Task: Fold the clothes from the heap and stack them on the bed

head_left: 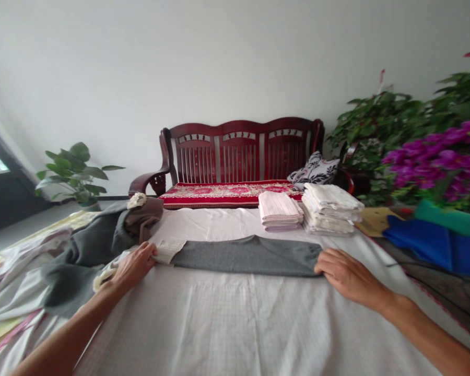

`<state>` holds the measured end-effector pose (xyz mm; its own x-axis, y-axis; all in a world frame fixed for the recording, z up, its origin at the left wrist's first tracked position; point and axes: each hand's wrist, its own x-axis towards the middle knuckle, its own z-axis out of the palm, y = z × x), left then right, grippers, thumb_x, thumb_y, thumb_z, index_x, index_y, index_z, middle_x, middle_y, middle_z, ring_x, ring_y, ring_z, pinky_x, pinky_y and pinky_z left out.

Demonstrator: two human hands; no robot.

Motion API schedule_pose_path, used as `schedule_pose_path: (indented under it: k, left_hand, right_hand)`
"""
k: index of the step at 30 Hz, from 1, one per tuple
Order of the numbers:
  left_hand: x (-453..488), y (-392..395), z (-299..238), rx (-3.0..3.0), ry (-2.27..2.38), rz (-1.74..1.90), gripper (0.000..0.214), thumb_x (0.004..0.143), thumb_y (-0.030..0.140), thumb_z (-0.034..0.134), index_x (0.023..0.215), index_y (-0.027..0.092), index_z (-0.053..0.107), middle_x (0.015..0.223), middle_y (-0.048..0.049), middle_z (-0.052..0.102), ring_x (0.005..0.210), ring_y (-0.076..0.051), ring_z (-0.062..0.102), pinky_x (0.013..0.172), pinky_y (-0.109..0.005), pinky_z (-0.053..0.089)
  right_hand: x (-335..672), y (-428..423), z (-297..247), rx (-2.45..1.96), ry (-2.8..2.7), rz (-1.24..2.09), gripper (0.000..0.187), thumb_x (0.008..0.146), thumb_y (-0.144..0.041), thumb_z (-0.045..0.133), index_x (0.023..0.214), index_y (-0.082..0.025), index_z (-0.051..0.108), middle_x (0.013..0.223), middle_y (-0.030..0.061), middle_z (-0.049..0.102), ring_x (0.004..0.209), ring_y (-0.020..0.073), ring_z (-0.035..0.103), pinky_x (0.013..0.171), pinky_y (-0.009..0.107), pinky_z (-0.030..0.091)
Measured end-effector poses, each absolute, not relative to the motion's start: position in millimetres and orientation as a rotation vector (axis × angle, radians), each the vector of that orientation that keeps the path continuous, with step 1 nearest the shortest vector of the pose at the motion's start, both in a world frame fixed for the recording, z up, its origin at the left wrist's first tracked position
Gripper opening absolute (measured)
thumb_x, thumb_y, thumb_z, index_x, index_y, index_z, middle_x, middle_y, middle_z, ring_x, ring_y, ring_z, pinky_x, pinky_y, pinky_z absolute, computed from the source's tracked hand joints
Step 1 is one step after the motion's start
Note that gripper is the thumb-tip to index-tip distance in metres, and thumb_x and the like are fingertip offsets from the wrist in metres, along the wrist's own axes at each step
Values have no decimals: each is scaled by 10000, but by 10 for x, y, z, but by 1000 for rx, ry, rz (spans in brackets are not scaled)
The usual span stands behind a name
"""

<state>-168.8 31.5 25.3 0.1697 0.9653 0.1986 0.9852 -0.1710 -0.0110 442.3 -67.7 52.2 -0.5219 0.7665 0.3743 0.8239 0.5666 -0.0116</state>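
Note:
A long grey garment (246,255), folded into a narrow strip like trousers, stretches sideways over a white cloth (227,318). Its left end has a pale, cream-coloured band (170,251). My left hand (135,265) pinches that band with closed fingers. At the other end, my right hand (342,274) grips the gathered grey edge, its fingers also closed. Just beyond my left hand lies a heap of dark grey and brown clothing (97,235) with fluffy cream trim.
Folded pink-striped cloths (280,210) and a stack of folded white cloths (331,206) stand at the back right. Behind them is a dark red wooden bench (238,141). Blue fabric (434,243) and purple flowers (442,156) are on the right, a potted plant (76,172) on the left.

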Motion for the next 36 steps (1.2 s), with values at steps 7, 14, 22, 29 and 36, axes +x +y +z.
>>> schedule_pose_path:
  k: [7, 14, 22, 29, 36]
  left_hand:
    - [-1693, 334, 345, -2293, -2030, -85, 214, 778, 139, 475, 928, 241, 587, 993, -28, 667, 855, -210, 657, 700, -277, 406]
    - [-979, 328, 582, -2440, -1944, -465, 421, 771, 45, 390, 957, 254, 704, 1144, -17, 703, 1043, -217, 656, 914, -319, 466]
    - [712, 354, 201, -2929, -1372, -592, 498, 976, 320, 443, 1449, 178, 509, 1543, -128, 459, 1443, -265, 401, 1189, -412, 322]
    - [548, 423, -41, -2926, -1270, -345, 643, 996, 564, 387, 1553, 245, 348, 1635, -141, 274, 1513, -326, 235, 1215, -534, 205]
    - [-112, 429, -40, -2736, -1521, -280, 636, 989, 593, 371, 1554, 301, 345, 1634, -116, 291, 1513, -338, 231, 1210, -579, 163]
  right_hand:
    - [4454, -692, 467, -1410, -2405, -175, 357, 689, -18, 451, 815, -256, 685, 834, 15, 672, 880, 203, 628, 811, 348, 483]
    - [4139, -444, 682, -1494, -2227, -46, 364, 848, -147, 384, 917, -245, 729, 1015, 49, 741, 1003, 226, 660, 920, 398, 517]
    - [3083, 137, 294, -1543, -2442, -109, 582, 992, -406, 359, 1478, -101, 456, 1548, 169, 436, 1449, 309, 369, 1176, 522, 321]
    - [3542, 248, -97, -1662, -2454, -257, 569, 998, -474, 317, 1491, -225, 454, 1563, 115, 432, 1445, 280, 379, 1173, 536, 291]
    - [4025, 193, -163, -1835, -2264, -358, 594, 964, -520, 310, 1455, -246, 502, 1511, 127, 500, 1396, 332, 437, 1130, 612, 291]
